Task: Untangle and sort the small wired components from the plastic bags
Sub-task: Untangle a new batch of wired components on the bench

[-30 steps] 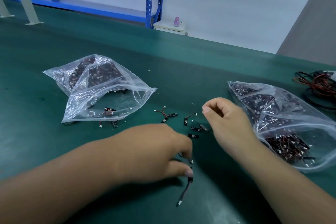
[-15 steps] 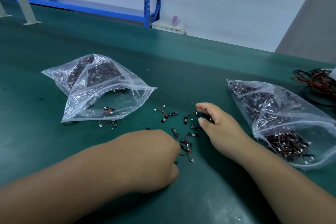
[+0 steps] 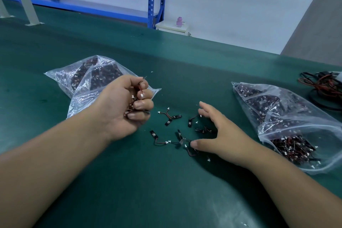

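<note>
While your left hand (image 3: pixel 127 111) clutches a bunch of wired components (image 3: pixel 141 95) by the left bag (image 3: pixel 87 79), the loose components (image 3: pixel 168 122) lie on the mat (image 3: pixel 166 181) between both hands, nearest your right hand (image 3: pixel 220 135), fingers splayed over them, thumb touching one

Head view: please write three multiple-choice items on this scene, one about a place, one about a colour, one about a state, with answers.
1. Where do the loose components lie? A. On the table, between the left bag and the right bag. B. Inside a box. C. On the floor.
2. What colour is the table? A. White. B. Green. C. Red.
3. What does the left hand do? A. Lies flat, empty. B. Points upward. C. Grips a bunch of components.
Answers: 1 A, they lie scattered between both bags; 2 B, its surface is dark green; 3 C, its fingers curl round wires and white plugs.
</note>
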Motion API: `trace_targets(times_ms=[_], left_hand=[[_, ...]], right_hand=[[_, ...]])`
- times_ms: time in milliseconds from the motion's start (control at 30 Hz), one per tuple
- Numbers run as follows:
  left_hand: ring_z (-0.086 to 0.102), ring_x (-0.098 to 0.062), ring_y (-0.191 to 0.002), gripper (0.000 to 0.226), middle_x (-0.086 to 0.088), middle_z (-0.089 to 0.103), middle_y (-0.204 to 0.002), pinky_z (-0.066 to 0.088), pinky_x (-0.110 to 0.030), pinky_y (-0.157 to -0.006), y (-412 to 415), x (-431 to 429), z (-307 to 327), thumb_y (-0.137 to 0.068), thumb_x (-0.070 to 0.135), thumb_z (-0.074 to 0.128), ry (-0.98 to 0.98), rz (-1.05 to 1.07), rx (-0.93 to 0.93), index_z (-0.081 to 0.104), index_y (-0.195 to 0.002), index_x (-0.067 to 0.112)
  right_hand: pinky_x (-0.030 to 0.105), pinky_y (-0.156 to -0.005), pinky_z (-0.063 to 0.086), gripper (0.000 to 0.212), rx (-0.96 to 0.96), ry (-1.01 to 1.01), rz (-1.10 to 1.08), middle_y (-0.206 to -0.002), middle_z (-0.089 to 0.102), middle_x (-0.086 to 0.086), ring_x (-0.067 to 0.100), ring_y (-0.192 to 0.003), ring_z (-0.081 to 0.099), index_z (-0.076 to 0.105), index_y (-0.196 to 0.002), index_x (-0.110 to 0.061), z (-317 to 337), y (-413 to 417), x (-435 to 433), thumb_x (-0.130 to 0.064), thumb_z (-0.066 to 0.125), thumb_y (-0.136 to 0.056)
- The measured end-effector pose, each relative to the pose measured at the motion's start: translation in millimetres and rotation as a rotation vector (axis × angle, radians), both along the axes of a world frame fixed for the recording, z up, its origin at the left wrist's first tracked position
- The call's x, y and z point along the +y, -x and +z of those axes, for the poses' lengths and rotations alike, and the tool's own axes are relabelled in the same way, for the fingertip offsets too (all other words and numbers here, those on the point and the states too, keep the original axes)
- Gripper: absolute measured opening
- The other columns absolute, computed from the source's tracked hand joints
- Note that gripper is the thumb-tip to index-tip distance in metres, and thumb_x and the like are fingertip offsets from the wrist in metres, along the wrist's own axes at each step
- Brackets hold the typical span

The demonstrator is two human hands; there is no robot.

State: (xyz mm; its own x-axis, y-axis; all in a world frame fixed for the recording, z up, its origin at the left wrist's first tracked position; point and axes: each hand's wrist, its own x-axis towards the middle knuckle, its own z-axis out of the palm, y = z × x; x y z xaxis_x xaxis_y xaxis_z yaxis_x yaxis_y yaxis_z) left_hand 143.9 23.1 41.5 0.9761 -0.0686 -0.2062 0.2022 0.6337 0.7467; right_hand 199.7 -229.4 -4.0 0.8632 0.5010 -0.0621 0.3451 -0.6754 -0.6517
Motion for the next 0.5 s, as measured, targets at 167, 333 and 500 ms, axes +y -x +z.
trace_targets(times_ms=[167,333,500], left_hand=[[0.031,-0.004,-0.038,0.024,0.009,0.031,-0.06,0.023,-0.015,-0.026,-1,3,-2,-0.092,0.027,0.041,0.134,-0.068,-0.018,0.045,-0.069,0.021],[0.033,-0.004,-0.039,0.018,0.009,0.031,-0.06,0.023,-0.015,-0.028,0,4,-2,-0.088,0.027,0.043,0.173,-0.112,-0.059,0.042,-0.07,0.022],[0.033,-0.004,-0.039,0.017,0.009,0.031,-0.061,0.024,-0.015,-0.028,0,4,-3,-0.086,0.026,0.044,0.154,-0.114,-0.076,0.043,-0.07,0.022]], right_hand=[[0.042,-0.119,0.029,0.043,0.17,-0.574,-0.165,-0.127,0.067,-0.016,-0.001,-0.117,0.061,0.049,-0.138,-0.038,2,-8,-4,-0.048,0.054,-0.096],[0.043,-0.118,0.029,0.041,0.163,-0.706,-0.231,-0.122,0.071,-0.006,0.008,-0.112,0.067,0.055,-0.131,-0.033,1,-10,-4,-0.049,0.027,-0.106],[0.036,-0.117,0.029,0.071,0.145,-0.643,-0.179,-0.13,0.066,-0.011,0.001,-0.116,0.063,0.05,-0.139,-0.035,0,-7,0,-0.072,0.024,-0.083]])
